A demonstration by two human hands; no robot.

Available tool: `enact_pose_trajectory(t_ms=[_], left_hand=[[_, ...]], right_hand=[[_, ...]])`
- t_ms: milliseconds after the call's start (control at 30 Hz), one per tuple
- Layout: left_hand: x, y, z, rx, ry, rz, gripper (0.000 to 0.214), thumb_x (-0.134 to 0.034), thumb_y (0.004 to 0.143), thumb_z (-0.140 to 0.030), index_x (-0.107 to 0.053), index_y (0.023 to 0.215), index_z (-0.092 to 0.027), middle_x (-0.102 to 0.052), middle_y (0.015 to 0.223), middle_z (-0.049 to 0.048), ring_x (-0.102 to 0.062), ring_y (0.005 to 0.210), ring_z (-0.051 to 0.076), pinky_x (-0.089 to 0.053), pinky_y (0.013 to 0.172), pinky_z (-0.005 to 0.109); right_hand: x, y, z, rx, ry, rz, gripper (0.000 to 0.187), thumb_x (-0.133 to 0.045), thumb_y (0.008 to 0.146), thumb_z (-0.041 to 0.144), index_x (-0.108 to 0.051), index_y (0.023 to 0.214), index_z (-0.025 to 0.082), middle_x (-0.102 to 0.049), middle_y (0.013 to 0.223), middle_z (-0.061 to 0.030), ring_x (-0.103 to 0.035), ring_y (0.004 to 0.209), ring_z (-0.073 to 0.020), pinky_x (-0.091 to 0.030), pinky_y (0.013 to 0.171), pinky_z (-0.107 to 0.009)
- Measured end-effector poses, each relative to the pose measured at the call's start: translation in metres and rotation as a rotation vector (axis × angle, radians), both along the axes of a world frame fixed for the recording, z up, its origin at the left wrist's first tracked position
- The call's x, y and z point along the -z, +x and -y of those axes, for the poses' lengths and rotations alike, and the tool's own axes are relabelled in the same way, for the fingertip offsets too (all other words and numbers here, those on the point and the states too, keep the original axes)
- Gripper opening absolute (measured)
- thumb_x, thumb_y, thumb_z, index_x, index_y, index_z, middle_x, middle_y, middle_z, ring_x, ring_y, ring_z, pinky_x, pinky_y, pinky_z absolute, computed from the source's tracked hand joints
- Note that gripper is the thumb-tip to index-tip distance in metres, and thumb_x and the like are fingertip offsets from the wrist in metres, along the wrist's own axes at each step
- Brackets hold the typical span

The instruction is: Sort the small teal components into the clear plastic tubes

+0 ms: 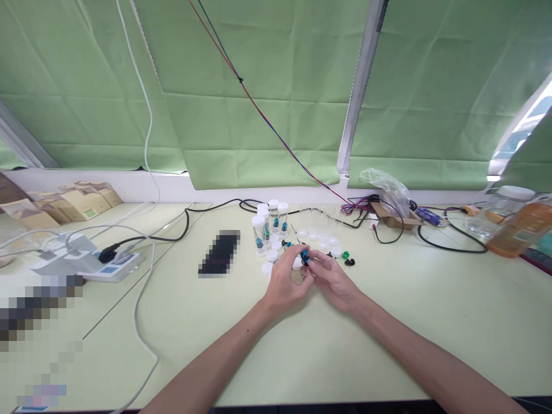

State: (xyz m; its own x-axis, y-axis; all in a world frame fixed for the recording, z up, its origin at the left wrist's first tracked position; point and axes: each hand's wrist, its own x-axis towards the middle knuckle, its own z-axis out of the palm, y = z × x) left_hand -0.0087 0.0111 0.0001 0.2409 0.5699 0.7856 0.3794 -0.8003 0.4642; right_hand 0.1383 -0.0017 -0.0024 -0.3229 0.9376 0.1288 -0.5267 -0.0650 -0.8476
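Observation:
My left hand (pixel 287 280) and my right hand (pixel 331 277) meet over the pale green table (pixel 431 322), fingers pinched together on a small blue part (pixel 305 255). Just beyond them stand several clear vials with white caps (pixel 271 223), each with a blue piece inside. Loose white caps (pixel 319 237) lie scattered around the hands. A small green part (pixel 345 253) and a small black part (pixel 351 263) lie to the right of my right hand.
A blurred dark flat object (pixel 219 253) lies left of the hands. A white power strip (pixel 112 265) with cables sits at the left, brown boxes (pixel 73 202) behind it. At the back right are tangled wires (pixel 379 210), a plastic bag, a clear jar (pixel 500 210) and an orange bottle (pixel 524 228).

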Motion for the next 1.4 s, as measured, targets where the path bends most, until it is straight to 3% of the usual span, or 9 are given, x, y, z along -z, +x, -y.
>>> enact_pose_trajectory(t_ms=[367, 733, 1000, 1400], left_hand=[[-0.0029, 0.0001, 0.0019, 0.006, -0.018, -0.001, 0.043, -0.056, 0.075, -0.01, -0.053, 0.117, -0.021, -0.065, 0.109, 0.0077, -0.063, 0.098, 0.019, -0.053, 0.083, 0.032], [-0.0001, 0.0001, 0.0005, -0.009, 0.001, 0.002, 0.048, -0.056, 0.073, -0.008, -0.052, 0.119, -0.021, -0.066, 0.11, 0.0074, -0.063, 0.1, 0.02, -0.053, 0.085, 0.033], [-0.0035, 0.0003, 0.0018, 0.003, -0.014, 0.001, 0.042, -0.056, 0.076, -0.011, -0.054, 0.116, -0.021, -0.066, 0.11, 0.0084, -0.064, 0.099, 0.02, -0.054, 0.083, 0.033], [0.0008, -0.0005, -0.0003, -0.01, -0.005, 0.0, 0.048, -0.056, 0.072, -0.01, -0.052, 0.119, -0.021, -0.066, 0.111, 0.0079, -0.064, 0.101, 0.021, -0.054, 0.085, 0.035]], right_hand=[[-0.0034, -0.0014, 0.0003, -0.024, 0.015, -0.012, 0.024, -0.065, 0.086, 0.042, -0.068, 0.098, 0.021, -0.066, 0.083, -0.0036, -0.059, 0.081, -0.0159, -0.044, 0.08, -0.03], [-0.0002, -0.0003, 0.0, 0.01, -0.008, -0.001, 0.028, -0.077, 0.076, 0.031, -0.068, 0.101, 0.023, -0.062, 0.085, -0.0005, -0.056, 0.078, -0.0134, -0.043, 0.077, -0.028], [-0.0036, -0.0022, 0.0002, -0.007, 0.007, 0.001, 0.027, -0.067, 0.084, 0.045, -0.068, 0.095, 0.021, -0.065, 0.084, -0.0034, -0.058, 0.08, -0.0162, -0.044, 0.08, -0.031], [-0.001, -0.001, 0.0004, 0.027, -0.005, 0.019, 0.031, -0.078, 0.075, 0.033, -0.068, 0.102, 0.023, -0.063, 0.086, -0.0007, -0.056, 0.078, -0.0141, -0.043, 0.078, -0.03]])
